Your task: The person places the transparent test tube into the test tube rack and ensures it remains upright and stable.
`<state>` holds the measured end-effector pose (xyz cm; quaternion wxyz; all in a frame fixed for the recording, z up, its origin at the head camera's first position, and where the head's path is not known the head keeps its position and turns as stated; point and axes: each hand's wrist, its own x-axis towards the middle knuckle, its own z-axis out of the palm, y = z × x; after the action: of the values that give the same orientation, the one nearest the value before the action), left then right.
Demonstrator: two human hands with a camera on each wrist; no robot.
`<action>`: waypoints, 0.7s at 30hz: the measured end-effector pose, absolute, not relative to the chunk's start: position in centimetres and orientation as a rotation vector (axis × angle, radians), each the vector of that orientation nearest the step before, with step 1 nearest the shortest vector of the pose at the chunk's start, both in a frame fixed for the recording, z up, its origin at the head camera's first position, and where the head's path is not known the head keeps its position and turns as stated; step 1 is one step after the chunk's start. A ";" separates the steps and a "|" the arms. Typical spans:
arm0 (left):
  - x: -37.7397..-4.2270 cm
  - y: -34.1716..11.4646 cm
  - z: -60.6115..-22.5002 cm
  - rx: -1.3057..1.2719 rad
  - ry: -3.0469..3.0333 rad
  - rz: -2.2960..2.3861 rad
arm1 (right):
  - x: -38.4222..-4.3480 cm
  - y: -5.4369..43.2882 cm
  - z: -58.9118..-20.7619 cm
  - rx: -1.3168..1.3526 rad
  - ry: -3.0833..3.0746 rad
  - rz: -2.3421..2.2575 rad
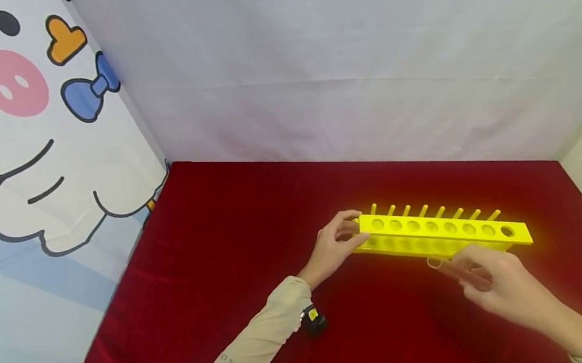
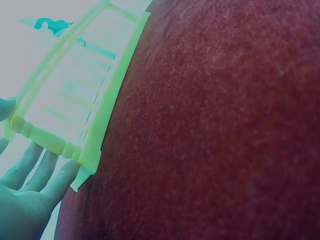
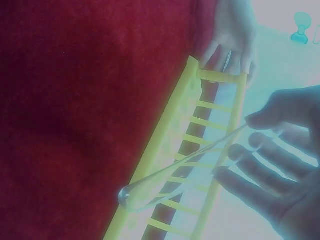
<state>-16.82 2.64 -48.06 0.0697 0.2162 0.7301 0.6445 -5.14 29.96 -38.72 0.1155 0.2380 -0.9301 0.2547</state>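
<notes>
A yellow test tube rack (image 1: 443, 231) stands on the red cloth, with a row of round holes along its top and a row of pegs behind. My left hand (image 1: 331, 245) grips its left end, thumb in front; the left wrist view has the fingers (image 2: 47, 175) against the end post. Just in front of the rack's right half, my right hand (image 1: 506, 283) pinches a clear glass test tube (image 1: 457, 271) between thumb and fingers. The tube lies slanted, one end pointing up and left. In the right wrist view, the tube (image 3: 170, 180) overlaps the rack.
Dark red cloth (image 1: 223, 240) covers the table. A pale curtain (image 1: 339, 83) hangs behind it, and a cartoon-printed sheet (image 1: 58, 169) hangs at the left. A small black device (image 1: 314, 321) sits at the left wrist.
</notes>
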 end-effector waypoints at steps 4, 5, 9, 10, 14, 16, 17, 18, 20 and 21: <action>-16.9 2.7 -48.2 0.662 2.187 1.946 | -5.1 30.2 -38.7 0.688 -2.673 0.774; -16.9 2.7 -48.2 0.664 2.185 1.946 | -5.1 30.3 -38.6 0.681 -2.666 0.777; -16.9 2.6 -48.2 0.654 2.191 1.932 | -5.0 30.6 -38.3 0.644 -2.659 0.777; -16.8 2.6 -48.1 0.651 2.195 1.929 | -5.0 30.6 -38.3 0.638 -2.655 0.781; -16.4 2.5 -46.9 0.649 2.193 1.931 | -5.1 30.8 -38.0 0.637 -2.620 0.814; -16.3 2.6 -46.8 0.645 2.192 1.937 | -5.2 30.9 -37.9 0.645 -2.599 0.822; -16.3 2.6 -46.7 0.640 2.195 1.936 | -5.2 30.9 -37.8 0.648 -2.595 0.828; -16.3 2.6 -46.6 0.632 2.202 1.932 | -5.3 31.0 -37.8 0.647 -2.592 0.828; -16.4 2.7 -46.9 0.622 2.221 1.922 | -5.3 31.0 -37.7 0.631 -2.592 0.840; -16.6 2.8 -47.4 0.617 2.230 1.918 | -5.3 31.1 -37.6 0.620 -2.596 0.850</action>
<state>-16.55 2.85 -47.35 0.0681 0.2049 0.7403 0.6367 -5.32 31.09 -37.61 0.1694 0.2180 -0.9134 0.2991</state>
